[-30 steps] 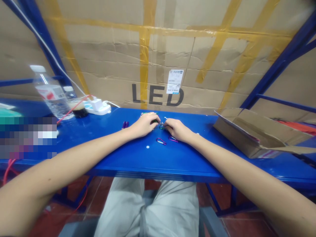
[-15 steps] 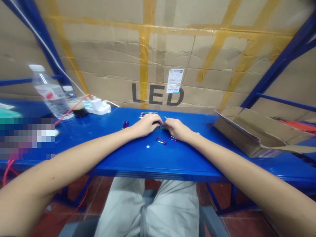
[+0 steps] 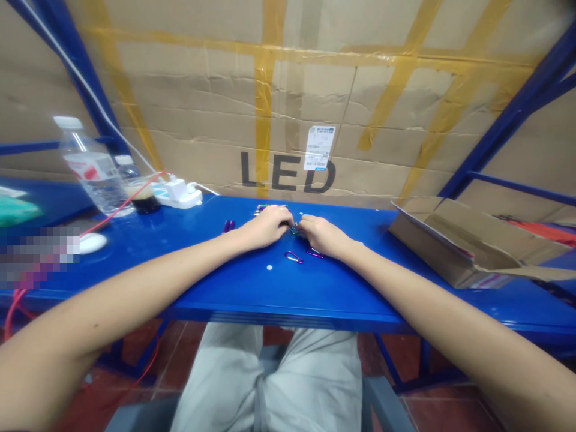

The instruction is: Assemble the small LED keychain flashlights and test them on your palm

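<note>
Both my hands rest near the far middle of the blue table [image 3: 252, 288]. My left hand [image 3: 265, 227] and my right hand [image 3: 320, 234] are closed, fingertips meeting around a small teal carabiner clip [image 3: 294, 228] between them. A purple carabiner [image 3: 294, 257] lies just in front of my right hand, and a magenta one [image 3: 314, 253] sits partly under my right wrist. A further purple clip [image 3: 228, 226] lies left of my left hand. A green clip [image 3: 270, 207] lies just beyond my left hand.
An open flattened cardboard box [image 3: 454, 240] lies at the right. At the far left stand a water bottle [image 3: 92, 171], a dark cup [image 3: 143, 197] and a white power strip [image 3: 177, 193] with a red cable. A taped cardboard wall marked LED [image 3: 288, 171] backs the table.
Both hands have stayed together on the small clip, with only slight finger movement. The loose clips on the table have not moved.
</note>
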Demonstrator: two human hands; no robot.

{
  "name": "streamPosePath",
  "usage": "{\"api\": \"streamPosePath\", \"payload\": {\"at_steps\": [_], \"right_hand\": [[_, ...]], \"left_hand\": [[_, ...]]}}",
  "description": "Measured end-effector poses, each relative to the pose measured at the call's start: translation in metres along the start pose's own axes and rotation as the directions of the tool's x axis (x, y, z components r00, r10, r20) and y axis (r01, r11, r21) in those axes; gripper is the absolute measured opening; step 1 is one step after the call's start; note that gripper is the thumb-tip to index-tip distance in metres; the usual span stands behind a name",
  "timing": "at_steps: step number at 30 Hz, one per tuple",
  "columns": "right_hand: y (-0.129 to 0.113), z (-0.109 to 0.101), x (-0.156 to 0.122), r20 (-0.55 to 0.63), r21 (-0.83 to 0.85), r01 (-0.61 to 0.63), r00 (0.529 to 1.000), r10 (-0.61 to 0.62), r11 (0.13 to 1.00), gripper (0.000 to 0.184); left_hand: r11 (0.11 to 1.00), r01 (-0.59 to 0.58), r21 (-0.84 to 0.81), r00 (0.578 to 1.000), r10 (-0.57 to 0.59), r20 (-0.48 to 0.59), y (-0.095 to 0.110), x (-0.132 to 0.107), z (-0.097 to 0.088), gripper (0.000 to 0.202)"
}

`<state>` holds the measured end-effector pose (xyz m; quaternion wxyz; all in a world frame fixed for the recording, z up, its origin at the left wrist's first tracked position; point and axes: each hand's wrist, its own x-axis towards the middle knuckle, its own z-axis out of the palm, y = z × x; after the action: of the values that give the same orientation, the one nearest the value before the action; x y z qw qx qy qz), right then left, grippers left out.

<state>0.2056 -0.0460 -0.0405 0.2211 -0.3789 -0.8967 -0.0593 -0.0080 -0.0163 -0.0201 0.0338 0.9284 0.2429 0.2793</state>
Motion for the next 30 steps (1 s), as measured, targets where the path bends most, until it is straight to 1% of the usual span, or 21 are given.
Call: {"api": "streamPosePath", "payload": {"at_steps": [3,6,8,10,12,14,16,17,21,25,30], "right_hand": [[-0.002,-0.002,0.0,0.033,-0.064,0.006,0.999,-0.004,0.998,0.024],[-0.004,-0.003,0.0,0.027,-0.049,-0.036,0.999,0.037,0.998,0.021],[-0.004,-0.004,0.0,-0.019,0.017,-0.076,0.997,0.077,0.997,0.02],[-0.004,-0.006,0.0,-0.098,0.107,-0.106,0.988,0.117,0.989,0.019],[-0.003,-0.008,0.0,-0.182,0.203,-0.134,0.968,0.172,0.97,0.015],[-0.001,-0.01,0.001,-0.224,0.304,-0.179,0.941,0.252,0.936,0.008],[0.001,-0.01,0.002,-0.216,0.41,-0.224,0.918,0.333,0.884,0.003],[0.002,-0.009,0.002,-0.202,0.458,-0.238,0.91,0.362,0.856,0.004],[0.007,-0.006,0.003,-0.165,0.58,-0.241,0.901,0.402,0.778,0.01],[0.012,-0.003,0.002,-0.151,0.603,-0.263,0.89,0.431,0.753,0.013],[0.012,-0.005,0.001,-0.176,0.526,-0.269,0.894,0.413,0.807,0.013]], "left_hand": [[0.999,-0.025,0.038,0.999,0.023,0.035,0.001,0.0,0.0,0.023],[0.999,-0.01,0.035,0.999,0.009,0.044,0.001,-0.001,-0.002,0.022],[0.999,0.03,0.017,0.999,-0.03,0.034,0.0,-0.002,-0.003,0.019],[0.995,0.096,-0.018,0.995,-0.096,0.01,-0.002,-0.003,-0.005,0.013],[0.984,0.161,-0.079,0.987,-0.162,-0.013,-0.003,-0.005,-0.007,0.008],[0.97,0.197,-0.144,0.979,-0.203,-0.024,-0.004,-0.005,-0.008,0.005],[0.963,0.204,-0.175,0.976,-0.213,-0.036,-0.006,-0.006,-0.008,0.005],[0.964,0.199,-0.175,0.977,-0.209,-0.043,-0.007,-0.006,-0.008,0.006],[0.973,0.176,-0.147,0.98,-0.187,-0.069,-0.017,-0.006,-0.009,0.008],[0.977,0.181,-0.109,0.979,-0.19,-0.08,-0.032,-0.006,-0.013,0.009],[0.979,0.202,-0.022,0.975,-0.204,-0.088,-0.048,-0.006,-0.018,0.01]]}}
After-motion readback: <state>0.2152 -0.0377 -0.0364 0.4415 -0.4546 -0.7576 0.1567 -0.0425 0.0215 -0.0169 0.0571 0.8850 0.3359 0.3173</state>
